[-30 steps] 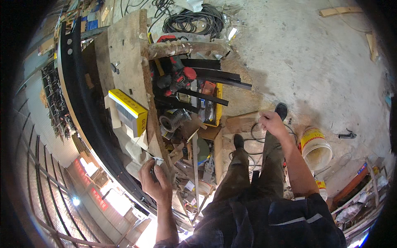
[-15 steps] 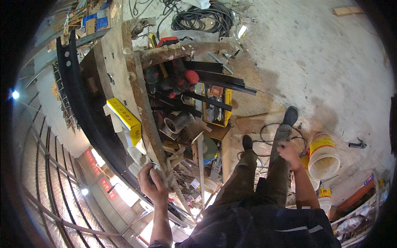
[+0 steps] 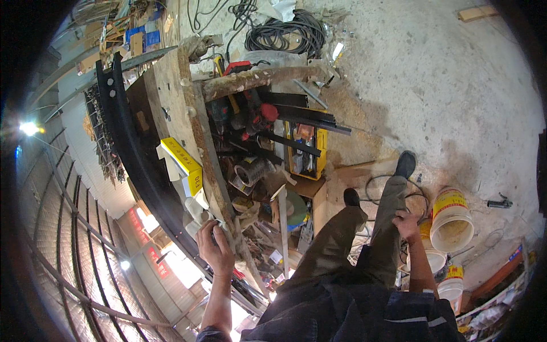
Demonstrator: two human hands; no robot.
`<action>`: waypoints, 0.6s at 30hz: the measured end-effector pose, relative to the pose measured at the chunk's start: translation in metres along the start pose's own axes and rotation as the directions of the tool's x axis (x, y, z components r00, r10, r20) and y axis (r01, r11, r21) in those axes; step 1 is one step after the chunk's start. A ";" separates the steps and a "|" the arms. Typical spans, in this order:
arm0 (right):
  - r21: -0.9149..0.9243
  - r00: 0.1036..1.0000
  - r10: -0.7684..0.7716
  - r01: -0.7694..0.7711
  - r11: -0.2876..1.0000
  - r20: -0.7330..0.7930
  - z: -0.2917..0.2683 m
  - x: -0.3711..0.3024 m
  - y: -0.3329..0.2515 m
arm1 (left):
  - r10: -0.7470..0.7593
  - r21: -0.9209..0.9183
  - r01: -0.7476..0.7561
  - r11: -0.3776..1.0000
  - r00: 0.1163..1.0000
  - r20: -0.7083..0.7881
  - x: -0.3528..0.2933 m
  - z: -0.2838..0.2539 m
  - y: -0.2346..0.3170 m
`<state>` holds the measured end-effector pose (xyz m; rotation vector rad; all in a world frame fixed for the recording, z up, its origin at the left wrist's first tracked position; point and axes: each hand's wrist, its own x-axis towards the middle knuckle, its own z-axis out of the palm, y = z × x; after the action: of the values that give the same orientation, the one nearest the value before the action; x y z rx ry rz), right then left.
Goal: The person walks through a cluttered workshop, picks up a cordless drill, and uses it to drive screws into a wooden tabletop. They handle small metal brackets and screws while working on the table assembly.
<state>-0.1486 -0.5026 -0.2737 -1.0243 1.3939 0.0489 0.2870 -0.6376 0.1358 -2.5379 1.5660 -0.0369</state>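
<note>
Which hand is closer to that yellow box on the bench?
Left. The left hand rests at the bench edge just below the yellow box; the right hand is far across, on the person's thigh beside the buckets.

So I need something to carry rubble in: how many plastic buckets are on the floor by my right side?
3: a yellow-and-white plastic bucket right of the right hand, a white one below it, another lower still. More may be hidden.

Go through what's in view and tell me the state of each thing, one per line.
Left hand: closed on a small object at the bench edge.
Right hand: empty, resting on the thigh.
Yellow box: closed, lying on the bench.
Bucket: open, tilted.
Black cable: coiled on the floor.
Yellow toolbox: open, tools inside.
</note>
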 end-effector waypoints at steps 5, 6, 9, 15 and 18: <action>0.028 1.000 0.024 -0.024 0.999 -0.008 0.005 -0.010 -0.029 | -0.166 -0.221 0.157 0.963 0.986 -0.025 -0.008 0.005 -0.003; 0.023 1.000 0.004 -0.004 1.000 0.007 0.008 -0.010 -0.030 | -0.223 -0.312 0.203 0.928 0.974 -0.031 -0.007 0.008 -0.003; -0.023 0.990 -0.117 0.119 0.993 0.077 0.012 -0.019 -0.043 | 0.147 -0.253 -0.196 0.947 0.968 -0.202 0.004 0.006 0.022; -0.193 0.975 -0.216 0.202 0.960 -0.054 0.033 -0.026 -0.043 | -0.007 -0.632 -0.005 0.775 1.000 -0.017 0.041 0.155 0.083; -0.177 0.981 -0.170 0.150 0.973 -0.098 0.028 -0.034 -0.047 | -0.339 -0.609 0.231 0.759 0.939 -0.066 0.117 0.243 0.036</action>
<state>-0.1080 -0.4956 -0.2248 -1.2957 1.4223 -0.0104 0.3331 -0.7280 -0.1167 -3.3387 1.3798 0.2476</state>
